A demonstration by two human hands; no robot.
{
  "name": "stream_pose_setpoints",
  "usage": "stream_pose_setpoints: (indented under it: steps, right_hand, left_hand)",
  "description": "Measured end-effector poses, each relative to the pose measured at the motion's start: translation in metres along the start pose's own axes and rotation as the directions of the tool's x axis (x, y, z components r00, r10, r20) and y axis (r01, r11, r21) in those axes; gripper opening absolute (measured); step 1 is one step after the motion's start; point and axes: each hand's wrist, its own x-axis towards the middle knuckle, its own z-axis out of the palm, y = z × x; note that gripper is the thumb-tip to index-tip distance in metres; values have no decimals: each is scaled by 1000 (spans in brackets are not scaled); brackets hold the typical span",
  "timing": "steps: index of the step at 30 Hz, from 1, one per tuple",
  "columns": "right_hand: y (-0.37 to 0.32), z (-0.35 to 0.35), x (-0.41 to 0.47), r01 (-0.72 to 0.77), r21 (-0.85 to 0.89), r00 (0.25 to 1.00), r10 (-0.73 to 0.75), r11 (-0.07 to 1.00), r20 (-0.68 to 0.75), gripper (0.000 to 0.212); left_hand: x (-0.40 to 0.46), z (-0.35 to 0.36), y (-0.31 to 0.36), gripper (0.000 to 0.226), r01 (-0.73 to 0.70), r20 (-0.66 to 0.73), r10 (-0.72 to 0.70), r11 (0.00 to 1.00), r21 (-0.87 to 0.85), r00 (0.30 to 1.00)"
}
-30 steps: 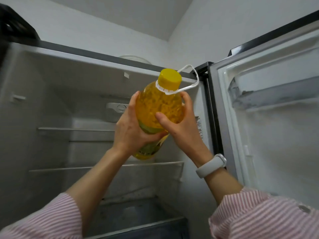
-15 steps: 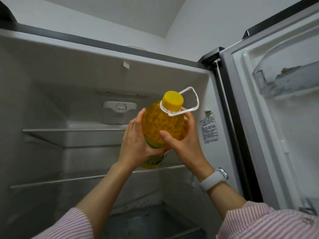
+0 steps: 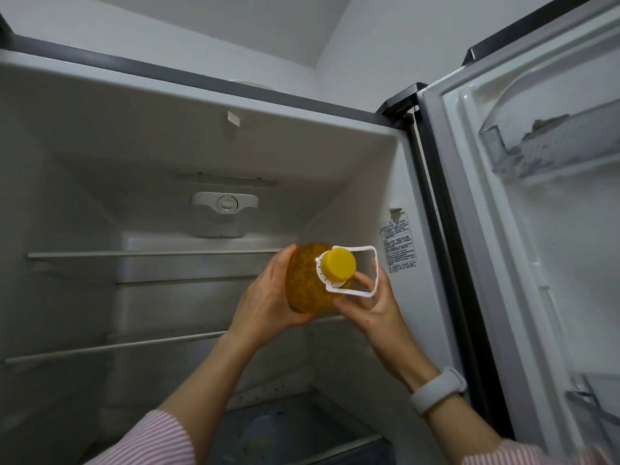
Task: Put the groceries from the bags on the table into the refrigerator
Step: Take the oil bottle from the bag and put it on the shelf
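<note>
Both hands grip a yellow oil bottle (image 3: 307, 281): the left hand (image 3: 268, 303) wraps its body, the right hand (image 3: 370, 303) its neck side, below the yellow cap (image 3: 338, 266). The bottle sits tilted inside the open refrigerator (image 3: 167, 156), between shelves (image 3: 134, 255). The door bin (image 3: 553, 146) holds something unclear.

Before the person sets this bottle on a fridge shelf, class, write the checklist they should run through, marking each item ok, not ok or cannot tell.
1. Both hands on the bottle: left hand cups its side, right hand supports it near the neck. Ok.
2. Yellow cap on the neck: ok. Screwed tight: cannot tell.
3. Fridge door open, out of the way. Ok.
4. Landing spot free: the shelf under the hands shows nothing on it. Ok.
5. Bottle upright: it leans, cap towards the camera. Not ok.
6. Headroom under the upper shelf for the bottle standing: cannot tell.
</note>
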Motion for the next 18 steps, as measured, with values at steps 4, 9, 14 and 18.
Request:
stream_pose_setpoints:
  steps: [4,9,14,18]
  right_hand:
    - [-16,3,-13,118,-40,990,-121,992,-76,106]
    - [-3,-2,-3,385,-651,850,-526,655,-26,70]
    - [18,3,4,283,-859,795,-605,427,-39,61]
    - [21,12,10,191,-939,771,-635,287,-37,61]
  left_hand:
    - [4,7,1,110,-23,37,22,999,28,999]
    - [5,14,-3,112,-31,91,24,996,84,996]
    - [-2,17,-9,111,-32,6,32,969,246,999]
    - [-20,27,-4,92,-23,-96,41,984,179,995]
